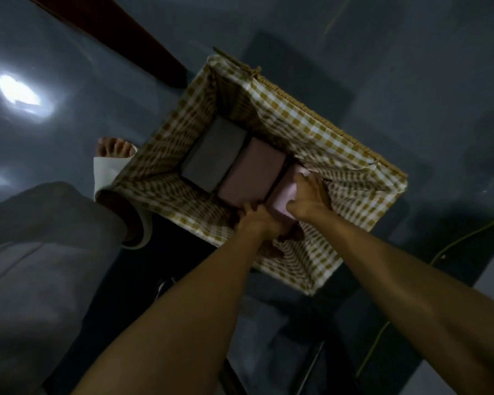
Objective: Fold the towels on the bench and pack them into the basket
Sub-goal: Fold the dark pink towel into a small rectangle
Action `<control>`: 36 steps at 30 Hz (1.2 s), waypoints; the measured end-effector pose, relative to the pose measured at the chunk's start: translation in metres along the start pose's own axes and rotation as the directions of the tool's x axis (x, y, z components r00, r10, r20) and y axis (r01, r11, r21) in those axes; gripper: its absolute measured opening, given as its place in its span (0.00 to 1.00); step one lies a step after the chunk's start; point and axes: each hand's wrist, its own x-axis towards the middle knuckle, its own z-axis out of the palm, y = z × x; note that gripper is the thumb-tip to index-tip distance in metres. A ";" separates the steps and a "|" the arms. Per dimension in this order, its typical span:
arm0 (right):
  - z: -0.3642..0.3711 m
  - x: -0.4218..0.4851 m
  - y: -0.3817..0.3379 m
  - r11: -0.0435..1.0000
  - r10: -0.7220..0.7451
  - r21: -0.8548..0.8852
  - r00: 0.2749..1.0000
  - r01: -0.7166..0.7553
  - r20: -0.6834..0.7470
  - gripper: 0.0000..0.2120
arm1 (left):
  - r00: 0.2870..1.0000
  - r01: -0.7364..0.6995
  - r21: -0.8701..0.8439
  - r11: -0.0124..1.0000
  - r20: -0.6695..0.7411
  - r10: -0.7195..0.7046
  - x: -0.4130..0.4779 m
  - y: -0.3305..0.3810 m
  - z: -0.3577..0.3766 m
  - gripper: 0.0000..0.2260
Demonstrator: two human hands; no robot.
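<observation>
Your left hand (261,220) and right hand (310,195) curl round the pale pink towel (281,198) from either side, inside the check-lined basket (340,155), beside the mauve towel (254,175) and grey towel (214,155).

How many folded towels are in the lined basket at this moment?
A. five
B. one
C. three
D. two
C: a grey towel, a dusky pink towel and a light pink towel, the last held by the left hand and right hand, sit side by side in the basket.
</observation>
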 end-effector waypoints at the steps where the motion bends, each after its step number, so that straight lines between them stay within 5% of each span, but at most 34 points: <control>1: -0.001 0.002 0.002 1.000 0.000 0.017 1.000 -0.001 0.022 0.43 | 1.000 -0.026 -0.029 0.999 0.015 0.026 -0.003 -0.004 -0.006 0.40; 5: -0.015 -0.010 -0.007 0.998 -0.061 0.027 0.998 0.060 0.028 0.35 | 0.993 -0.089 -0.203 0.975 -0.095 0.071 -0.025 -0.016 -0.026 0.32; 8: -0.028 -0.026 -0.023 0.985 -0.156 0.068 0.986 0.160 -0.057 0.28 | 0.968 -0.129 -0.153 0.980 -0.235 0.090 -0.051 -0.020 -0.043 0.28; 15: -0.061 -0.071 -0.079 0.879 -0.343 0.308 0.932 0.363 -0.119 0.28 | 0.826 -0.182 0.071 0.981 -0.531 0.191 -0.122 -0.055 -0.078 0.24; 24: -0.136 -0.164 -0.163 0.749 -0.620 0.007 0.704 0.663 -0.347 0.24 | 0.485 -0.205 0.256 0.945 -0.812 0.325 -0.235 -0.110 -0.130 0.24; 36: -0.210 -0.309 -0.314 0.552 -0.824 -0.413 0.397 0.724 -0.404 0.21 | 0.112 -0.034 0.294 0.955 -0.949 0.296 -0.397 -0.204 -0.202 0.23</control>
